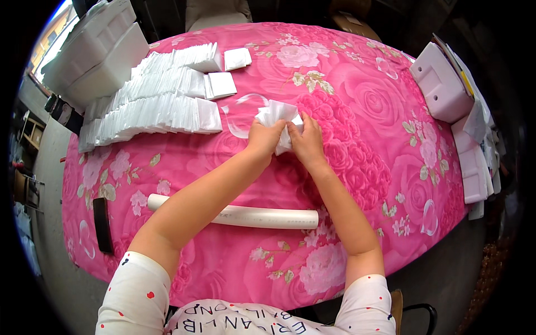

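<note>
Both my hands grip a small bunch of thin white packets (pixel 277 111) over the middle of the table. The packets fan out at the top, and they look like flat paper or plastic sleeves; I cannot tell which. My left hand (pixel 263 137) closes on the bunch from the left, thumb across its front. My right hand (pixel 306 140) holds its right edge, fingers bent around it. Beyond my left hand stand long rows of similar white packets (pixel 162 116), packed on edge. Two short piles (pixel 222 85) lie flat at the right ends of the farther rows.
A white tube (pixel 268 218) lies across the table under my left forearm. Left of it is a dark narrow block (pixel 103 225). White foam boxes (pixel 106 61) stand at the far left, and more foam pieces (pixel 441 84) line the right edge. A pink floral cloth (pixel 368 106) covers the table.
</note>
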{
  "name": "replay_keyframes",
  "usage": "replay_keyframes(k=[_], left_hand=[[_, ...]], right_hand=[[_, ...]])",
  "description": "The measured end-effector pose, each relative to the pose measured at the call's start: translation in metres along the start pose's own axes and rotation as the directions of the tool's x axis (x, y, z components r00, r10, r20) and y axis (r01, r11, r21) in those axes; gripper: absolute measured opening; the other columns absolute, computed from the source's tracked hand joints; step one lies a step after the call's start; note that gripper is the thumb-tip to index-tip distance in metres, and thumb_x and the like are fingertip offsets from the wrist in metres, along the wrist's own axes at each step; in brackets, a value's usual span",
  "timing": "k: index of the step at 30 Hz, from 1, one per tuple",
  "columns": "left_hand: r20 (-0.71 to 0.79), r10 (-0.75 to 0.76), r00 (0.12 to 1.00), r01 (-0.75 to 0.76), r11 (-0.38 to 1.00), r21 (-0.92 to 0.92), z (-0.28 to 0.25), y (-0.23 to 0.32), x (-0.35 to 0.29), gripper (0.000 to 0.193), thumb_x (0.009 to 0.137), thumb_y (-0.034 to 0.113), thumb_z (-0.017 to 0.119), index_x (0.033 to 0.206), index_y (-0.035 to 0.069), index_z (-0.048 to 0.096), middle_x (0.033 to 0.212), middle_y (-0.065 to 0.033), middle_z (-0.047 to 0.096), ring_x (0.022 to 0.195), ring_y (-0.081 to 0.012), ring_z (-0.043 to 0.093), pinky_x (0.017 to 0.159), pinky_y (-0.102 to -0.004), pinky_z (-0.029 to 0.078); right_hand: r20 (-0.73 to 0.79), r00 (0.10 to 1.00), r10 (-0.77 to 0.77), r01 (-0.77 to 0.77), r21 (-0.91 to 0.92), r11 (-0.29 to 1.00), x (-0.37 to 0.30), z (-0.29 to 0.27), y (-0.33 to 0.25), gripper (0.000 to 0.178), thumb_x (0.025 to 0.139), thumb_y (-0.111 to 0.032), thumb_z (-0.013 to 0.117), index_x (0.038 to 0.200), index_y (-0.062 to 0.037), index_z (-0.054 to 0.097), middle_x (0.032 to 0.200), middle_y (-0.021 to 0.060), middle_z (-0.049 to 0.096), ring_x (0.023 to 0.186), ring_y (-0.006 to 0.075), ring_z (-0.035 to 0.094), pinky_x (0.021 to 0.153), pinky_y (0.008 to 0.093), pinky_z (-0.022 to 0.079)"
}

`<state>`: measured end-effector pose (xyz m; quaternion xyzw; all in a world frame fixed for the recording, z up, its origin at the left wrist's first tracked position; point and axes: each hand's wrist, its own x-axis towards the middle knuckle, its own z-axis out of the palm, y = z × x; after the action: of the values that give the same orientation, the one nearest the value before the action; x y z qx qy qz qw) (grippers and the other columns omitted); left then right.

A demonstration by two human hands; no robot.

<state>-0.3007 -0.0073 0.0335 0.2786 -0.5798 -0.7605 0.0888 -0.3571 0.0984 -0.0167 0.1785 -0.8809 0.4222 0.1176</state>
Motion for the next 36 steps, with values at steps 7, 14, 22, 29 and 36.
replay_keyframes(k=[7,14,22,29,36], left_hand=[[0.254,0.164,0.953,-0.146,0.985,-0.088,-0.065,0.020,-0.107,0.038,0.079,0.010,0.061,0.112,-0.003,0.048,0.096,-0.0082,0.059,0.087,-0.0148,0.058,0.076,-0.0293,0.048],[0.391,0.624,0.677,-0.712,0.690,0.131,-0.148,-0.055,-0.217,0.119,0.054,0.044,0.086,0.138,0.001,0.013,0.112,-0.0145,0.047,0.103,-0.0229,0.053,0.087,-0.0334,0.044],[0.435,0.647,0.626,-0.779,0.534,0.329,-0.176,-0.085,-0.241,0.119,0.051,0.040,0.087,0.137,0.005,0.014,0.123,-0.0186,0.041,0.109,-0.0294,0.048,0.091,-0.0408,0.041],[0.397,0.562,0.725,-0.689,0.594,0.416,-0.175,-0.099,-0.244,0.101,0.059,0.027,0.084,0.134,0.005,0.021,0.126,-0.0174,0.039,0.113,-0.0335,0.043,0.095,-0.0415,0.036],[0.393,0.582,0.712,-0.698,0.526,0.485,-0.176,-0.095,-0.246,0.047,0.065,0.012,0.074,0.103,0.004,0.048,0.103,-0.0165,0.052,0.099,-0.0352,0.049,0.090,-0.0432,0.038]], right_hand=[[0.557,0.828,-0.067,-0.450,0.730,0.515,-0.074,-0.084,-0.099,0.040,0.088,-0.015,0.059,0.121,-0.0011,0.041,0.112,0.0079,0.054,0.104,0.0141,0.052,0.088,0.0298,0.043],[0.489,0.847,-0.210,-0.158,0.608,0.778,-0.231,-0.079,-0.136,0.080,0.075,-0.004,0.067,0.140,-0.0028,0.020,0.124,0.0196,0.047,0.118,0.0264,0.048,0.092,0.0348,0.043],[0.449,0.850,-0.275,0.064,0.431,0.900,-0.272,-0.058,-0.118,0.094,0.066,-0.015,0.076,0.140,-0.0037,0.019,0.120,0.0116,0.054,0.115,0.0324,0.047,0.105,0.0475,0.024],[0.348,0.870,-0.348,0.301,0.184,0.936,-0.273,-0.048,-0.114,0.078,0.066,-0.021,0.075,0.131,-0.0025,0.037,0.117,0.0135,0.056,0.109,0.0304,0.050,0.099,0.0445,0.033],[0.359,0.873,-0.330,0.273,0.202,0.941,-0.272,-0.051,-0.114,0.075,0.063,-0.017,0.076,0.128,-0.0016,0.041,0.125,0.0152,0.048,0.112,0.0316,0.047,0.097,0.0420,0.035]])
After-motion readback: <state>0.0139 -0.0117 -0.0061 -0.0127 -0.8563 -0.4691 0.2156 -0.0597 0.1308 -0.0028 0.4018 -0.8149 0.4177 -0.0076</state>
